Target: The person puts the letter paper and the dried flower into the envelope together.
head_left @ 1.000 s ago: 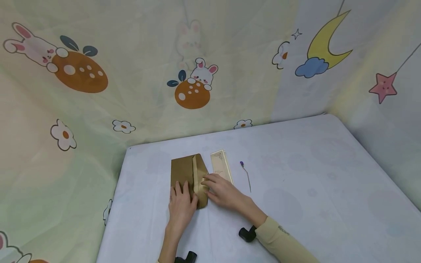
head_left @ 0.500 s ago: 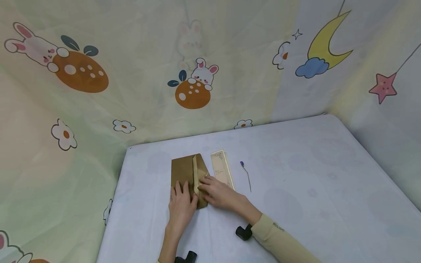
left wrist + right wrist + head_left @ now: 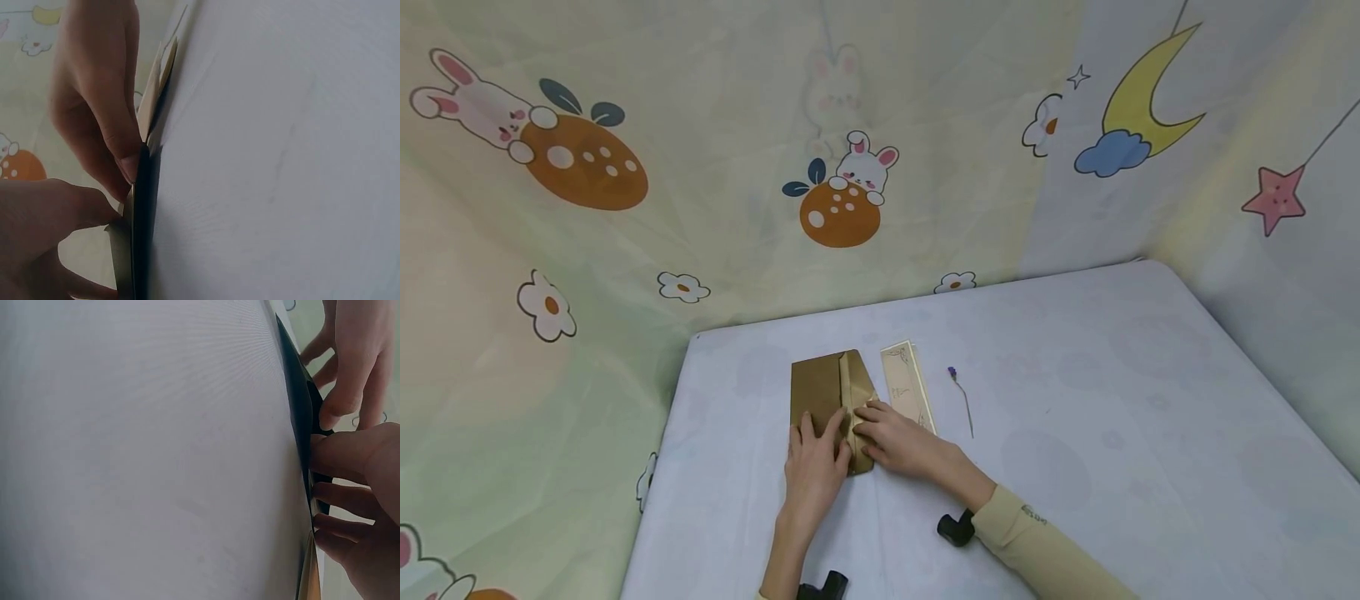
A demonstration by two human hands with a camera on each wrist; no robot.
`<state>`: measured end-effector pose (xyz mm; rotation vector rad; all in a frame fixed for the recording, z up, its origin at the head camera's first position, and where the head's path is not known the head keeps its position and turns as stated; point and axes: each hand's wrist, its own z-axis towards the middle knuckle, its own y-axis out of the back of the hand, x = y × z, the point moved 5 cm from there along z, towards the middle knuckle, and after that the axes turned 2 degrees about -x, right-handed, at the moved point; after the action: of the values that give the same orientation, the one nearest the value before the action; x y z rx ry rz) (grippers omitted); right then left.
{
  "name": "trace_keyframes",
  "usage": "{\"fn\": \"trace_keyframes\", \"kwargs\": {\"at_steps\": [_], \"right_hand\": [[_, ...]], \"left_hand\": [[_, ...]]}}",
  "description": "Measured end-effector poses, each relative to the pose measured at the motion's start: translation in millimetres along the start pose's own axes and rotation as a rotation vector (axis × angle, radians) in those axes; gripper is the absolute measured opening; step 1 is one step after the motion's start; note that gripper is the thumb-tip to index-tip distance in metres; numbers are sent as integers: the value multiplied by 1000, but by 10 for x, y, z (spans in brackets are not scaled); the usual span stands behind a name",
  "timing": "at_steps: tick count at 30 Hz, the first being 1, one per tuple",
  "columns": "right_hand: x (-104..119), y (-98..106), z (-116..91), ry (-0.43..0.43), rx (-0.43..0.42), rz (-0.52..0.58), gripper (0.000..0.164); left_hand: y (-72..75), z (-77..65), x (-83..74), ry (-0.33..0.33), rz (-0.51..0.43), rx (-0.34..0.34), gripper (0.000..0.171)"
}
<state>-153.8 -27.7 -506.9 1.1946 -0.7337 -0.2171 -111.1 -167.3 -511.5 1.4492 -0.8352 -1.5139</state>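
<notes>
A gold-brown envelope [image 3: 817, 385] lies on the table with its flap [image 3: 861, 375] spread out to the right. My left hand [image 3: 814, 467] rests on the lower part of the envelope, its index finger reaching to the fold edge. Against it, my right hand [image 3: 902, 437] touches the flap with its fingertips, close beside the left index finger. In the left wrist view, the right hand [image 3: 103, 87] and the left hand [image 3: 50, 219] meet at the raised paper edge. In the right wrist view, fingertips of the right hand [image 3: 369, 487] press on the envelope [image 3: 294, 387].
Right of the envelope lies a cream printed card [image 3: 906, 383], partly behind the right hand. Farther right is a thin dried stem with a purple flower [image 3: 958, 387]. A white cloth covers the table [image 3: 1075, 400], with a printed curtain [image 3: 722, 208] behind it.
My right hand has shifted slightly left and down along the flap, uncovering more of the card. My left index finger has moved right to the fold edge. The envelope stays put.
</notes>
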Motion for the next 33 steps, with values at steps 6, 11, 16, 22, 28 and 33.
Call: {"fn": "trace_keyframes", "kwargs": {"at_steps": [6,11,16,22,28,33], "right_hand": [[-5,-1,4,15,-13,-4,29],[-26,-17,8,4,-3,4,30],[-33,-17,7,8,-6,6,30],[-36,-20,4,23,-22,-3,30],[-36,-19,1,15,-15,15,30],[-31,-20,5,32,-21,9,30]], "left_hand": [[13,5,4,-27,26,-2,35],[27,13,15,-46,37,2,32],[34,25,37,-64,36,34,33],[67,32,56,-71,22,90,43],[102,43,67,-54,-5,147,67],[114,50,82,-42,-30,183,79]]}}
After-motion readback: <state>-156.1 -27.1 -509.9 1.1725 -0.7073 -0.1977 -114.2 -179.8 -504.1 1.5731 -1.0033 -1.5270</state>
